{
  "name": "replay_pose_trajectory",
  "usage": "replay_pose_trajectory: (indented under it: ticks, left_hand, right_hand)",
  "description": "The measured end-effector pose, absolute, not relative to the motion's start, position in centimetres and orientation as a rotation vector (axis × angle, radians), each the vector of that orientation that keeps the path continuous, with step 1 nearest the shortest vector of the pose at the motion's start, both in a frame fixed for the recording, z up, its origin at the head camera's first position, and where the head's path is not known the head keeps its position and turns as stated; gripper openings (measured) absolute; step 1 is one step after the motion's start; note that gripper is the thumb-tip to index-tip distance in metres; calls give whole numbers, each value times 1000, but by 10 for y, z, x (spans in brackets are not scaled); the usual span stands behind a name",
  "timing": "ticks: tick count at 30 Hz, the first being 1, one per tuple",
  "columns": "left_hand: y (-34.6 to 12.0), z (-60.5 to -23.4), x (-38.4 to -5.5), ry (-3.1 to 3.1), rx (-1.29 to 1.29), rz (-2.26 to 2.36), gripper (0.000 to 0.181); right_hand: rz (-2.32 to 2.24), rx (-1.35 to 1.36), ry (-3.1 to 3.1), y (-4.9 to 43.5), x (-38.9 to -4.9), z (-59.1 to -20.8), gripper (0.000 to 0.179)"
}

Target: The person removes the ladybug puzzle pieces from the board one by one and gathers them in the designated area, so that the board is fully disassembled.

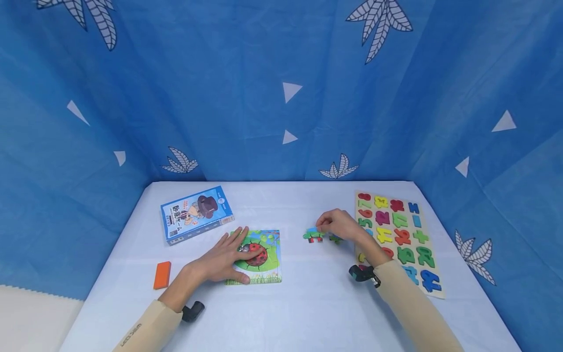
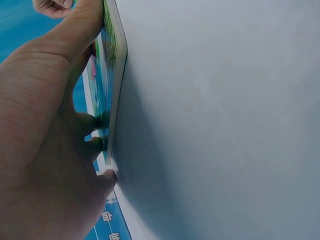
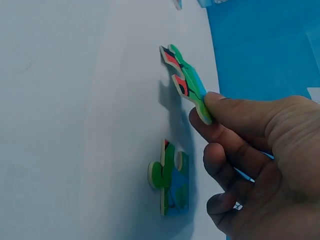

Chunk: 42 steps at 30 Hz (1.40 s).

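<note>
A green and blue jigsaw piece [image 3: 190, 80], marked with red and black, is to the right of the ladybird puzzle [image 1: 267, 266]. The right hand [image 1: 340, 224] pinches it by its blue edge between thumb and fingertip, the other fingers loosely curled and bearing nothing. That grip probably serves to leave the notched side uncovered; the shadow suggests the piece is tilted up off the bench [image 1: 290, 313]. A second piece [image 3: 176, 192] lies below that hand, also to the right of the ladybird puzzle, likely kept within easy reach.

On the ladybird puzzle itself, the left hand [image 1: 222, 259] rests with fingers spread and nothing gripped, probably steadying it; its palm and fingers cover the left part of the picture.

Farther out, a boxed game [image 1: 198, 215] lies behind and left of the ladybird puzzle, and an orange block [image 1: 162, 275] lies to its left. A number board [image 1: 409, 220] lies well to its right, past the jigsaw pieces. These three look set aside, leaving working room around the ladybird puzzle.
</note>
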<state>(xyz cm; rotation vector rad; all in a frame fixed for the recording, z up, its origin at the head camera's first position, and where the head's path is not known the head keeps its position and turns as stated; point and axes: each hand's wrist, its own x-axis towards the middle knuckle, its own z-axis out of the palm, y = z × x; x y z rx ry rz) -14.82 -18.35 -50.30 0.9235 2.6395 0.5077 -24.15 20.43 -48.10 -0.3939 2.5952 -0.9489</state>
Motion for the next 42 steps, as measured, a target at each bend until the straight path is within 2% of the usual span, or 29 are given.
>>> replay_pose_trajectory:
  ticks: [10, 42]
  left_hand:
    - [-182, -503, -148, 2635, 935, 511, 84]
    - [-183, -502, -148, 2629, 940, 509, 84]
  right_hand:
    - [-941, -388, 2603, 207, -240, -483, 3]
    - [-879, -336, 2623, 207, -243, -488, 9]
